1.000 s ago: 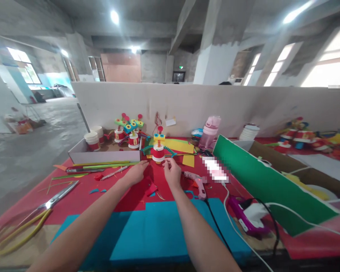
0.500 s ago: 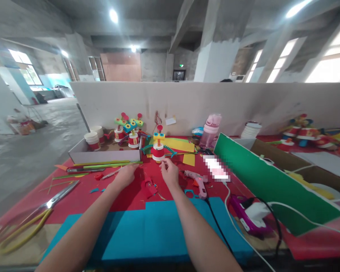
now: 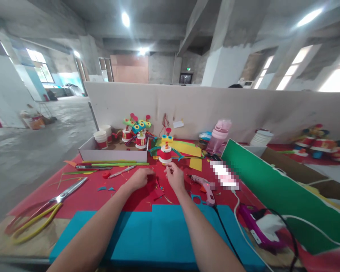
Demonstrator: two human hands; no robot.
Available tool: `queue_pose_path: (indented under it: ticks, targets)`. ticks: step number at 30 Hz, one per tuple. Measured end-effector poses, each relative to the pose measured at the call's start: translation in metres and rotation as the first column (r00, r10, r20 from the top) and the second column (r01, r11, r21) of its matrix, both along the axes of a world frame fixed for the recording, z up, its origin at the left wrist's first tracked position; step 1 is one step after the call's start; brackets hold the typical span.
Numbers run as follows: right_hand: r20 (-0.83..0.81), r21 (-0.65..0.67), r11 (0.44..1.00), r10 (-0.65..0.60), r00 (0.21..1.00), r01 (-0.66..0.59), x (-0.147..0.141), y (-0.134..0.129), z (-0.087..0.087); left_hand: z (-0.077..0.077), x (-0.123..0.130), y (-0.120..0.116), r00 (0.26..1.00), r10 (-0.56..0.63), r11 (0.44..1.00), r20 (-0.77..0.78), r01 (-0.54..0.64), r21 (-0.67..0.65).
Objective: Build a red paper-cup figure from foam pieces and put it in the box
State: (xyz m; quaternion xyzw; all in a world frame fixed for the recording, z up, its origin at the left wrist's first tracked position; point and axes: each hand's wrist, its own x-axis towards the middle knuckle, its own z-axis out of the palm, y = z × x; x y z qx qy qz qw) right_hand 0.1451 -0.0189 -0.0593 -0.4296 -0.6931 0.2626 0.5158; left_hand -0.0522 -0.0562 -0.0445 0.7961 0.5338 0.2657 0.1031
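Observation:
A paper-cup figure (image 3: 166,154) stands upright at the middle of the red table cover, with a yellow head, a red disc on top and pleated teal arms. Just in front of its base is my right hand (image 3: 175,178), fingers bent and slightly apart, with nothing visible in them. My left hand (image 3: 140,179) hovers low over the cover to the left, its fingers reaching rightward and seemingly holding nothing. Between the hands lie red paper scraps (image 3: 158,192). A pink glue gun (image 3: 204,187) rests right of my right hand, and a pen (image 3: 121,172) lies behind my left.
Large yellow-handled scissors (image 3: 59,198) lie at left. A white box (image 3: 113,155) holds more cup figures and paper cups. A pink bottle (image 3: 219,135), a green panel (image 3: 272,189) and a purple power strip (image 3: 257,226) with cables are at right. Blue sheets (image 3: 147,236) cover the front.
My view has turned slightly left, shifting the scene rightward. My left hand has moved right, away from the sticks and closer to my right hand. The cup figure stays in place.

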Motion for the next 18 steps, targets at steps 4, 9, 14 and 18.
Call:
queue_pose_path:
  ticks: [4, 9, 14, 18]
  targets:
    - [0.0, 0.006, 1.0, 0.0, 1.0, 0.0, -0.001, -0.004, 0.005, -0.001, 0.0, -0.007, 0.998, 0.027, 0.998, 0.062, -0.031, 0.062]
    - [-0.013, -0.023, 0.999, -0.036, 0.999, 0.035, -0.002, -0.008, 0.01, 0.003, -0.005, -0.017, 0.991, 0.077, 0.986, 0.107, -0.091, 0.137]
    - [-0.003, -0.008, 0.998, -0.055, 0.998, 0.055, -0.001, -0.007, 0.009, 0.034, -0.003, 0.005, 0.955, 0.206, 0.938, 0.215, -0.255, 0.233]
    - [-0.017, -0.013, 0.998, -0.059, 0.998, 0.058, -0.001, -0.005, 0.006, 0.067, 0.003, 0.042, 0.934, 0.28, 0.934, 0.223, -0.318, 0.163]
